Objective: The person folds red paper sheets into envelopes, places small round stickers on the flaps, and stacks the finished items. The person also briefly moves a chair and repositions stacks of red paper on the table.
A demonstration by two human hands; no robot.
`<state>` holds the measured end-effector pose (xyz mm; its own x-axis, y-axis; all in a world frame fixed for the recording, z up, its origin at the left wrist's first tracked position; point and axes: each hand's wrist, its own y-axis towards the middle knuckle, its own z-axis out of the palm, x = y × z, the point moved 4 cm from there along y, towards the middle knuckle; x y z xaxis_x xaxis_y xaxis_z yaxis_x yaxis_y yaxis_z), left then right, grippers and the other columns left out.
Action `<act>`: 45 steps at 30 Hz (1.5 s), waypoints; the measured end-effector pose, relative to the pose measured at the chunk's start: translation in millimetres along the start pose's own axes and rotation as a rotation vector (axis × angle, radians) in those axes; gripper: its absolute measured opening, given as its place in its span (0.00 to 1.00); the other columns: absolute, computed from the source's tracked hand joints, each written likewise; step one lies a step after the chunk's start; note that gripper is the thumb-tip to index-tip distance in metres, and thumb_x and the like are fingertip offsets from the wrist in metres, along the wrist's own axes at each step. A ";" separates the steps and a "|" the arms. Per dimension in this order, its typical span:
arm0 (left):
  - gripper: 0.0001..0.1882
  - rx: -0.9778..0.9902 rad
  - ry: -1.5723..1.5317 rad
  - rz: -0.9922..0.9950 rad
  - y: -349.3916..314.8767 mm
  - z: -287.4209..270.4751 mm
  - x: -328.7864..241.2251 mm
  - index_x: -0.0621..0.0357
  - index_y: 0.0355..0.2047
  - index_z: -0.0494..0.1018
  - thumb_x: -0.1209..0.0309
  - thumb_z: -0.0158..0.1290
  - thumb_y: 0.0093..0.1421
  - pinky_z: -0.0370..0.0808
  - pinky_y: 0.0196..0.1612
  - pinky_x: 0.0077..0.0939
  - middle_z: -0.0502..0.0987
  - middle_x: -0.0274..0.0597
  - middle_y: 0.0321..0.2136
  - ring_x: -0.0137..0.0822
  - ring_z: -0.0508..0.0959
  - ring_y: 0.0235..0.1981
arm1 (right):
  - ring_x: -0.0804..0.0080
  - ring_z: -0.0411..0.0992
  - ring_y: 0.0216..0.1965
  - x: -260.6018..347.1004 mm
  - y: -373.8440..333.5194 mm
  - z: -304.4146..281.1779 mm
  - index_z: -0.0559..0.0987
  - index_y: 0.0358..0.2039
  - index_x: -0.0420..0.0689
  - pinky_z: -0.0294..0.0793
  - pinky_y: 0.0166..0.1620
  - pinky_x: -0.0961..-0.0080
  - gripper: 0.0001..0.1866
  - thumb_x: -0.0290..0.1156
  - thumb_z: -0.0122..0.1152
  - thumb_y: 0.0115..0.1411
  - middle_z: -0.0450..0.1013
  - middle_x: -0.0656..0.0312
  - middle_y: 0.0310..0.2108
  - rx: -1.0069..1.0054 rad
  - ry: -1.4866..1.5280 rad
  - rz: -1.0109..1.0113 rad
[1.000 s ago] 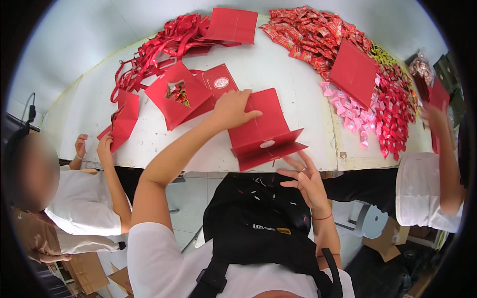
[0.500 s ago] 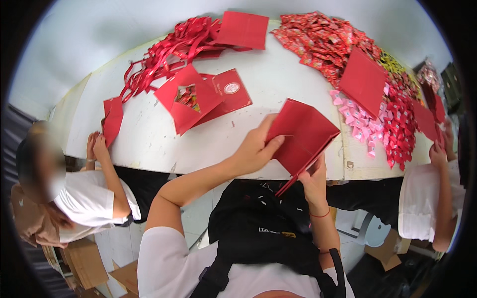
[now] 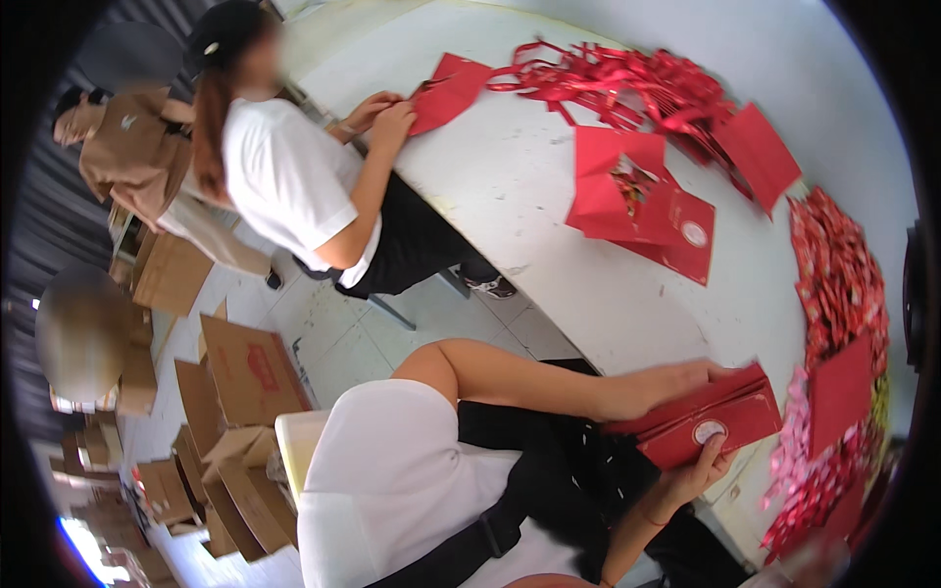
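So the flat red box (image 3: 708,426) sits at the white table (image 3: 549,186) edge w/ its long axis left-right. Left hand (image 3: 652,387) is clamped over its top edge, right hand (image 3: 701,468) fingers curled under it, both gripping.

Held box (image 3: 708,423): red, round white seal. Surface (image 3: 529,196): white. Ribbons (image 3: 627,78) at twelve o'clock: red. Sweets (image 3: 843,284) at three o'clock: red, some pink.
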<state>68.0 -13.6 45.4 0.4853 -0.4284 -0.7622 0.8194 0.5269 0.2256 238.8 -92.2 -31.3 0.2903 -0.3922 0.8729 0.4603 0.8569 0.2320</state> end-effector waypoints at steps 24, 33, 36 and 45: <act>0.49 -0.218 0.661 0.015 -7.3 -44.6 0.7 0.58 0.64 0.59 0.68 0.74 0.44 0.72 0.56 0.33 0.66 0.45 0.56 0.39 0.70 0.57 | 0.46 0.68 0.57 14.5 3.9 16.9 0.58 0.65 0.35 0.73 0.57 0.53 0.41 0.57 0.48 0.66 0.62 0.41 0.61 -0.011 0.162 0.324; 0.23 -0.324 0.983 0.315 -9.8 -49.7 -8.2 0.64 0.41 0.77 0.69 0.71 0.46 0.75 0.39 0.29 0.79 0.46 0.46 0.38 0.79 0.40 | 0.46 0.64 0.61 27.0 11.0 26.2 0.35 0.72 0.48 0.73 0.57 0.49 0.67 0.63 0.70 0.47 0.55 0.43 0.66 0.328 0.320 0.268; 0.22 -0.348 1.011 0.213 -11.2 -43.2 -4.8 0.63 0.41 0.78 0.69 0.71 0.47 0.75 0.38 0.27 0.80 0.43 0.40 0.34 0.79 0.39 | 0.51 0.67 0.58 20.0 8.9 23.7 0.45 0.71 0.45 0.72 0.57 0.52 0.52 0.37 0.70 0.55 0.57 0.44 0.64 0.073 0.123 0.152; 0.42 -0.529 0.894 0.517 -12.0 -37.7 23.2 0.61 0.57 0.50 0.78 0.68 0.50 0.78 0.47 0.32 0.65 0.49 0.50 0.37 0.74 0.50 | 0.72 0.70 0.50 -7.7 -4.5 -5.1 0.73 0.48 0.37 0.66 0.58 0.73 0.15 0.19 0.60 0.60 0.73 0.59 0.47 -0.117 -0.076 -0.022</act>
<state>58.0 -2.2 2.2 0.1635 0.4877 -0.8575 0.2538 0.8192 0.5143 238.8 -94.7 -41.3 0.2169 -0.3801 0.8992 0.5618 0.8018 0.2034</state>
